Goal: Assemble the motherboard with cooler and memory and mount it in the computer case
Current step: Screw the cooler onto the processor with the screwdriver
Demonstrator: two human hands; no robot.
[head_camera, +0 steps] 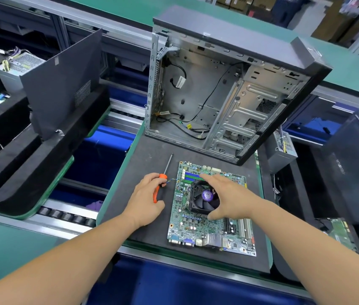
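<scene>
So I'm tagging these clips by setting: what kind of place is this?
Most likely a computer assembly line in a factory: a roller conveyor carries foam-lined pallets, an open computer case stands by a motherboard, and more units wait alongside.

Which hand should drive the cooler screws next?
Left, probably: the left hand already grips the orange screwdriver beside the motherboard, while the right hand spans the cooler and can steady it.

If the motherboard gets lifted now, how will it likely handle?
The motherboard is probably stiff, being a flat board. It is likely top-heavy toward the cooler mounted on it. Exposed small parts suggest it is fragile, so edges seem the safer hold.
</scene>
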